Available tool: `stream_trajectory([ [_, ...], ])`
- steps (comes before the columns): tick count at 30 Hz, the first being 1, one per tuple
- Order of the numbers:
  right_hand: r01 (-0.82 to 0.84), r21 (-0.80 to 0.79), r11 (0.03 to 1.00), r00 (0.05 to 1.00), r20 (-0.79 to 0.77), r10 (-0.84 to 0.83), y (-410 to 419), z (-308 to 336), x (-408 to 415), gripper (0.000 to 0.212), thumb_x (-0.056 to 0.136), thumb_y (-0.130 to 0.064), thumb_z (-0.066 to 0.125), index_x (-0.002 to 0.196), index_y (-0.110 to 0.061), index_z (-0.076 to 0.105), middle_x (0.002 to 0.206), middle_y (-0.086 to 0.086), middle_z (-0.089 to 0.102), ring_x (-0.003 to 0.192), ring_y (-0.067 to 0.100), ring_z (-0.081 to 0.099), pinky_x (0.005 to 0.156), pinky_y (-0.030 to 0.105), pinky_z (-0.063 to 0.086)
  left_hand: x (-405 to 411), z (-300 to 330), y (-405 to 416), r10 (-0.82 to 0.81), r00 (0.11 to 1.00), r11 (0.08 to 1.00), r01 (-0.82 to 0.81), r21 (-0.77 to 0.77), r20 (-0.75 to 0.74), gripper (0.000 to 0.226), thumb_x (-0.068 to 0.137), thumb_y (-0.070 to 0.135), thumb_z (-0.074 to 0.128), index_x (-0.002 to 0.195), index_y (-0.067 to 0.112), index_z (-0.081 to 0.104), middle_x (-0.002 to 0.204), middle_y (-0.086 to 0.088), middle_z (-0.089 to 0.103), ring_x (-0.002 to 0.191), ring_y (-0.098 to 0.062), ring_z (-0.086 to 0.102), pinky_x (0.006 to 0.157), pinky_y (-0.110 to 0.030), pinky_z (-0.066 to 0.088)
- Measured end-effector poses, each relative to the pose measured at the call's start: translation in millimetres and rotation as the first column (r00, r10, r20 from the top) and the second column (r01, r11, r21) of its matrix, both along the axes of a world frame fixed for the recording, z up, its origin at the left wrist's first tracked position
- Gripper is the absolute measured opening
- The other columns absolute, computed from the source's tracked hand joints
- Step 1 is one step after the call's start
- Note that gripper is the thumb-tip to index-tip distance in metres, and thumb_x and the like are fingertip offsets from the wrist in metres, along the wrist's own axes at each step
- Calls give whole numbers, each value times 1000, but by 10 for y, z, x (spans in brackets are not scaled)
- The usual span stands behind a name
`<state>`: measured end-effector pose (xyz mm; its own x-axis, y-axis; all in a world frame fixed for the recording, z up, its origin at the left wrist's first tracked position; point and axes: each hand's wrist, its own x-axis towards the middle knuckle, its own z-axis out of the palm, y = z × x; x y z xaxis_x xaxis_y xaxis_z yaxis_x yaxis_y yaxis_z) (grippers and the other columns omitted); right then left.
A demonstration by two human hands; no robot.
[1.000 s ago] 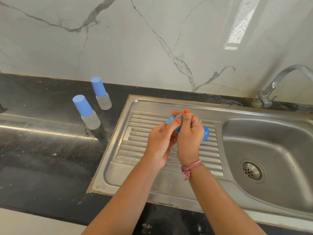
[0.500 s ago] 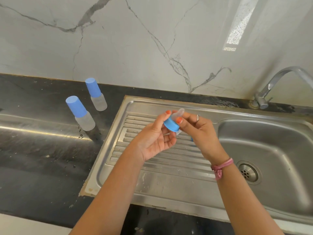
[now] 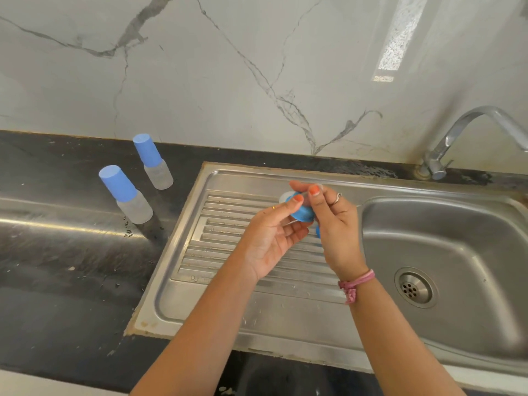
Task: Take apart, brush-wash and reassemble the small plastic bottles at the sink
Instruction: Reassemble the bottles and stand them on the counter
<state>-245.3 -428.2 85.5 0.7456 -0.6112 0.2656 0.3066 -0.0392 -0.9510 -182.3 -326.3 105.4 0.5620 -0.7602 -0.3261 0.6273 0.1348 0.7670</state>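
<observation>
Above the ribbed draining board (image 3: 228, 244) of the steel sink (image 3: 428, 332), both hands hold one small bottle part between them. The blue collar (image 3: 303, 215) is smooth plastic with a round flared rim, and a clear, rounded piece shows at its upper left. The left hand (image 3: 274, 238) pinches the collar with the thumb on top, the other fingers loosely bent under it. The right hand (image 3: 334, 224) pinches the same piece from the other side with thumb and fingertips, and something blue shows partly under its palm; what it is I cannot tell. A pink band (image 3: 357, 284) lies around the right wrist.

The draining board has long parallel grooves and a dull, scratched shine. To its right the basin (image 3: 457, 247) is deep and smooth, with a round perforated drain (image 3: 415, 287). The curved metal tap (image 3: 468, 130) stands at the back right corner.

On the dark stone counter (image 3: 57, 267), left of the sink and well apart from the hands, stand two upright bottles: the near bottle (image 3: 125, 192) and the far bottle (image 3: 153, 161), each with a frosted clear body and a tall blue cylindrical cap. Small water drops lie near the first one. Behind is a white marble-look wall (image 3: 228, 81) with grey veins. The counter's front edge runs along the bottom left.
</observation>
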Motion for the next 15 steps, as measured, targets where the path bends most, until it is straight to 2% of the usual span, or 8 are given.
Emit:
stream_trajectory([
  [2,49,103,994,998,29,-52,75,-16,48,27,98,-24,48,92,-11,70,107,5,73,99,22,65,88,38,52,-28,-8,-42,25,1000,999,-25,-36,-18,28,89,23,61,110,5,66,94,-8,68,89,-17,64,89,-30,50],
  [4,91,171,981,995,28,-97,122,-17,74,30,99,-25,47,88,-6,67,104,7,73,97,22,64,88,41,51,-62,-27,-81,41,999,996,-43,-74,-35,21,91,20,58,105,8,67,90,-6,68,85,-15,65,83,-27,52],
  [10,178,222,959,984,-11,-180,161,6,88,32,102,-21,44,87,-6,68,95,8,73,85,17,65,76,29,53,-110,-76,-134,59,998,995,-59,-82,6,18,95,17,53,101,8,68,84,-4,68,78,-11,66,73,-23,55],
  [13,199,243,949,980,-28,-198,163,-24,89,33,102,-23,46,88,-4,69,95,12,72,84,20,64,75,31,53,-106,-106,-153,40,998,998,-37,-47,57,18,94,19,55,100,7,67,82,-4,69,78,-12,66,74,-24,54],
  [15,134,253,958,991,-42,-127,79,-29,56,31,99,-25,50,92,-4,71,100,16,72,88,25,65,80,37,53,-89,-124,-162,29,999,999,-27,-42,38,20,92,23,59,103,8,67,85,-5,69,80,-14,66,77,-25,55],
])
